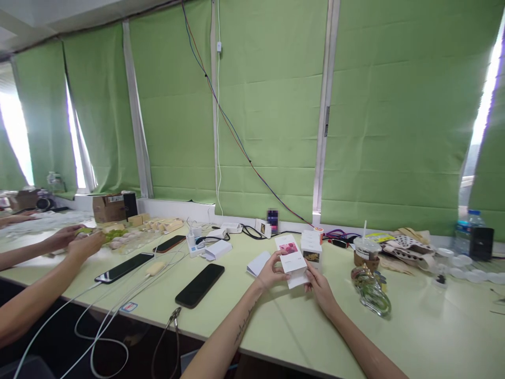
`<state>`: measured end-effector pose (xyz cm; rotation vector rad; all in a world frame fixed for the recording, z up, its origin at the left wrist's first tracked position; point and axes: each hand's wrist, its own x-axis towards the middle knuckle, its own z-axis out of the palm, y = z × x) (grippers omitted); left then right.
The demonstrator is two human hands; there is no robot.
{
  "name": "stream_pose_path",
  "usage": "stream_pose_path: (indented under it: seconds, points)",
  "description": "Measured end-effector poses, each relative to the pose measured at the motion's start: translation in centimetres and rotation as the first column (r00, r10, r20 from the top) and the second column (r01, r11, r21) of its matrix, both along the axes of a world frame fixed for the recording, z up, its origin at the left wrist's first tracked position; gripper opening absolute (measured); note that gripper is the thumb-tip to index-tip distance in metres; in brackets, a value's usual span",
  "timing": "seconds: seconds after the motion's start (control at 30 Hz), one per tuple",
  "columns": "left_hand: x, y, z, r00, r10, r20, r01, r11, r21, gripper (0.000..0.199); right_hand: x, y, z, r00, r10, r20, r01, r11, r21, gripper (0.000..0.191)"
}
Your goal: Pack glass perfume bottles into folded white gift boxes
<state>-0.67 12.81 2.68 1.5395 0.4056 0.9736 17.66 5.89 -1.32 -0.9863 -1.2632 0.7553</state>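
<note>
Between my two hands is a small white card box [291, 258] with a pink picture on its upper panel. My left hand [273, 272] grips its left side, the thumb lying along the front. From the right, my right hand [319, 287] closes on the lower right edge. Just behind the box stand other white boxes [311, 245], one showing a dark, yellowish picture. A folded white card piece [258, 264] lies on the table beside my left hand.
A black phone [200, 285] and white cables lie to the left. Further left, a co-worker's hands [84, 239] handle small items. A drink cup [366, 250] and a shiny glass-like object [370, 289] stand at right. Behind are a power strip [193, 243] and green blinds [268, 116].
</note>
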Motion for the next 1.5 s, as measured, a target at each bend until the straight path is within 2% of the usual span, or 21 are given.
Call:
stream_pose_path:
  seconds: [0.17, 0.5, 0.93, 1.2, 1.5]
  points:
    - [0.1, -0.1, 0.0, 1.000, 0.003, -0.011, -0.003, 1.000, 0.008, 0.074, 0.1, 0.1, -0.2, 0.999, -0.032, -0.011, 0.032, 0.999, -0.011, 0.071]
    - [0.0, 0.0, -0.1, 0.997, 0.073, 0.017, -0.073, 0.997, -0.013, 0.073, -0.2, -0.1, 0.0, 0.995, 0.082, -0.065, -0.081, 0.997, 0.016, 0.077]
    - [0.0, -1.0, 0.6, 0.999, 0.054, -0.011, -0.053, 0.998, 0.031, 0.067, -0.1, 0.2, -0.3, 0.987, 0.089, -0.136, -0.090, 0.996, 0.006, 0.073]
    - [0.2, -0.9, 0.2, 0.998, 0.052, -0.024, -0.051, 0.997, 0.052, 0.065, 0.1, 0.4, -0.4, 0.975, 0.101, -0.199, -0.103, 0.995, 0.001, 0.070]
    - [0.1, -1.1, 0.2, 0.996, 0.078, -0.033, -0.075, 0.994, 0.086, 0.062, 0.2, 0.5, -0.7, 0.977, 0.145, -0.156, -0.147, 0.989, -0.001, 0.065]
